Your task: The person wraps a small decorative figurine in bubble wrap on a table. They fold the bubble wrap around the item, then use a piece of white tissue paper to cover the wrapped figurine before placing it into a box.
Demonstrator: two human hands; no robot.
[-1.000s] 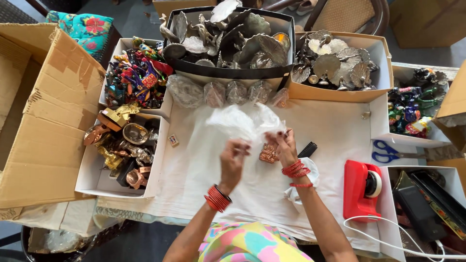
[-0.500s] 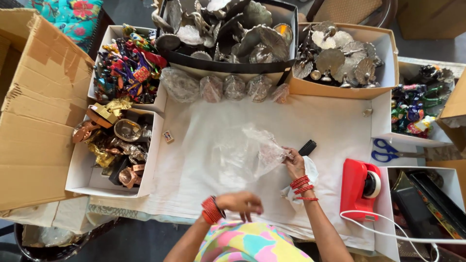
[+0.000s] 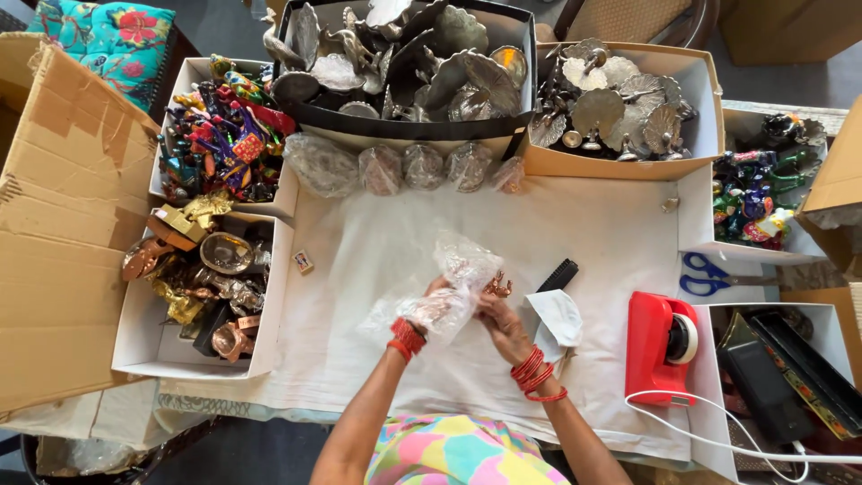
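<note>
Over a white cloth (image 3: 377, 242) on the table, both hands meet at a clear plastic bag (image 3: 458, 274). My left hand (image 3: 429, 310) is wrapped in the lower part of the bag and grips it. My right hand (image 3: 501, 319) holds a small copper-coloured metal figure (image 3: 496, 286) against the bag's side, and its fingers also touch the plastic. Red bangles sit on both wrists.
A red tape dispenser (image 3: 660, 346) with a white cord, a black comb (image 3: 557, 275) and blue scissors (image 3: 709, 274) lie to the right. Boxes of metal items (image 3: 620, 108) and coloured figurines (image 3: 224, 126) ring the cloth. A large open cardboard box (image 3: 63, 233) stands left.
My left hand had dropped toward my body and has come back up to the bag. The bag is now gathered between both hands, with the copper figure at its side.
</note>
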